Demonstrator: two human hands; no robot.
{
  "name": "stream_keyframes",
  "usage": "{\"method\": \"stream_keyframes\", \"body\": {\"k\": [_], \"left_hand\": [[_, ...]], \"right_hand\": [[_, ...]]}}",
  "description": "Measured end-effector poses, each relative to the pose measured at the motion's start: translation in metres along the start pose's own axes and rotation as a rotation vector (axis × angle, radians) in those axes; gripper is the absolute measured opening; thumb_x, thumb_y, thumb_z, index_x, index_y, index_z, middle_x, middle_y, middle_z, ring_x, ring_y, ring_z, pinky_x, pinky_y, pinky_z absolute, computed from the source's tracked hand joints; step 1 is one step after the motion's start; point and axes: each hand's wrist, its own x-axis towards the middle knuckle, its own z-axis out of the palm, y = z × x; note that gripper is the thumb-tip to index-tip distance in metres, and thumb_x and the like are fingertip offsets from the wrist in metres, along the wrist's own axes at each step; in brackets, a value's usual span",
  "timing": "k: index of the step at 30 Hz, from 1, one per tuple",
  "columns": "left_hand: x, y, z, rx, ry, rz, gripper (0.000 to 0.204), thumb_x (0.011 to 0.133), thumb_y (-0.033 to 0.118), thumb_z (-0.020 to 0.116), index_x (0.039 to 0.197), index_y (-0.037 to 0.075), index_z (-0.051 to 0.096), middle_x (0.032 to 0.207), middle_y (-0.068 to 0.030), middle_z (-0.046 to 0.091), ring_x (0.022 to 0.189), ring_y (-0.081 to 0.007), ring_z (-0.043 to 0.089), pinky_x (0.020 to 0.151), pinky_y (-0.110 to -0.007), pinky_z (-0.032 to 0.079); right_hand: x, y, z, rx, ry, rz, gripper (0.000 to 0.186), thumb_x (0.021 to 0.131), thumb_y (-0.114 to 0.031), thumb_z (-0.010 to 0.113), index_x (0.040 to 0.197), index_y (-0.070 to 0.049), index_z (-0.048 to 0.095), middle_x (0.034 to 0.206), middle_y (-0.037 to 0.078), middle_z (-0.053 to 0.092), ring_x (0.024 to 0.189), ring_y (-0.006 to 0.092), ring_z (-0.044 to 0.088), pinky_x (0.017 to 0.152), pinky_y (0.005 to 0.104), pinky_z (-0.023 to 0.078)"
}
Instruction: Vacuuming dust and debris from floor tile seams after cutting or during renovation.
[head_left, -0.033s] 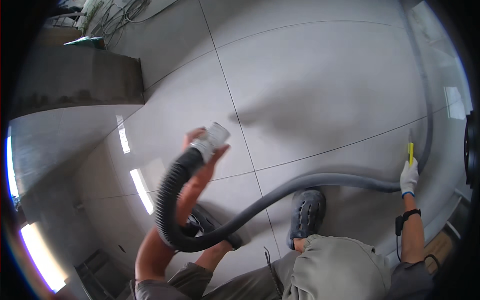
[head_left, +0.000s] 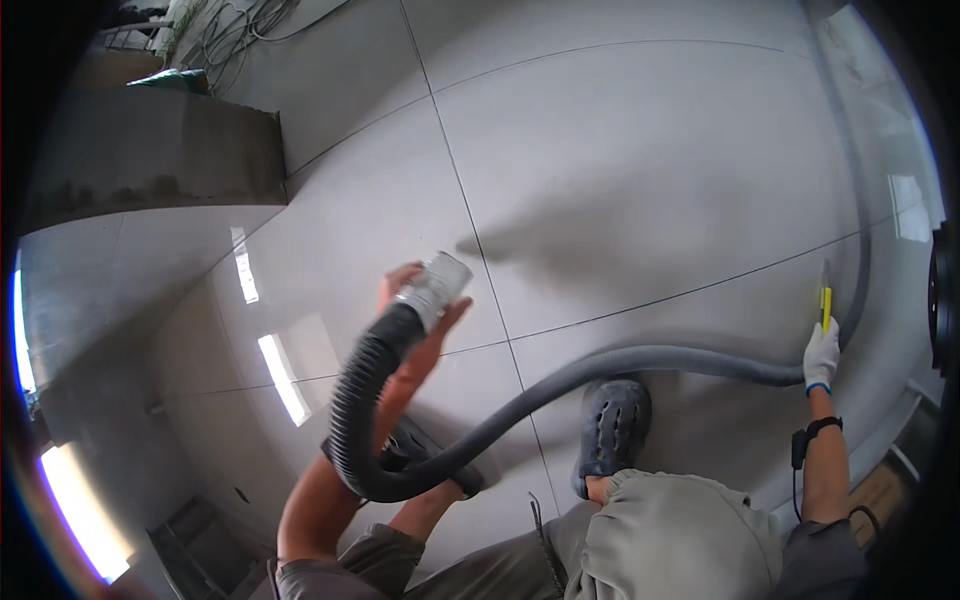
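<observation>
My left hand (head_left: pixel 452 312), bare, is wrapped round the end of a dark grey ribbed vacuum hose (head_left: pixel 352 395). The hose end has a pale, tape-like cuff (head_left: pixel 440 280) and is held above the tiled floor, its opening tilted away from me. From there the hose loops down past my left forearm and runs right across the floor. At the far right my right hand (head_left: pixel 821 355), in a white glove, is closed on a yellow utility knife (head_left: pixel 826 310) with a narrow grey tip pointing away. The hose passes behind this glove; whether they touch I cannot tell.
Large grey tiles (head_left: pixel 620 150) with thin dark joints cover the floor. My dark clogs (head_left: pixel 614 425) stand close to the hose. A raised grey block (head_left: pixel 150 150) stands at the far left, with coiled cables (head_left: pixel 240 35) beyond it. A round black object (head_left: pixel 942 300) is at the right edge.
My left hand and the hose end have shifted slightly to the right and nearer. My right hand with the knife has barely moved.
</observation>
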Motion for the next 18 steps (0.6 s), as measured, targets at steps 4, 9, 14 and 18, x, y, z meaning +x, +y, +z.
{"method": "stream_keyframes", "body": {"k": [4,9,14,18], "left_hand": [[-0.031,0.032,0.038,-0.051,0.097,-0.014,0.062,0.075,0.02,0.097,0.117,0.003,0.054,0.121,-0.019,0.064,0.103,-0.0315,0.067,0.09,-0.041,0.056],[-0.043,0.048,0.064,-0.052,0.18,-0.15,0.061,0.071,0.024,0.101,0.104,0.003,0.054,0.116,-0.0189,0.066,0.094,-0.0297,0.068,0.081,-0.04,0.058],[-0.035,0.07,0.086,-0.175,0.222,-0.204,0.063,0.068,0.023,0.102,0.103,0.002,0.054,0.111,-0.0188,0.067,0.087,-0.0291,0.068,0.08,-0.039,0.058],[-0.023,0.07,0.107,-0.155,0.264,-0.032,0.059,0.069,0.024,0.102,0.1,0.002,0.057,0.105,-0.0196,0.067,0.091,-0.0262,0.068,0.079,-0.038,0.057]], "right_hand": [[0.028,-0.037,0.007,-0.044,0.098,0.095,0.042,0.109,-0.031,0.055,0.143,-0.007,0.053,0.131,0.026,0.066,0.117,0.0474,0.065,0.097,0.0519,0.053],[0.036,-0.141,0.013,0.097,0.139,-0.198,0.039,0.107,-0.029,0.058,0.14,-0.008,0.055,0.126,0.023,0.069,0.111,0.0457,0.067,0.092,0.0522,0.054],[-0.008,-0.252,0.0,0.293,0.03,-0.332,0.035,0.105,-0.023,0.062,0.135,-0.004,0.057,0.111,0.027,0.071,0.1,0.0479,0.069,0.083,0.0521,0.055],[-0.045,-0.287,-0.014,0.405,-0.111,-0.639,0.035,0.099,-0.011,0.066,0.132,-0.001,0.058,0.114,0.025,0.069,0.101,0.0475,0.07,0.085,0.05,0.056]]}}
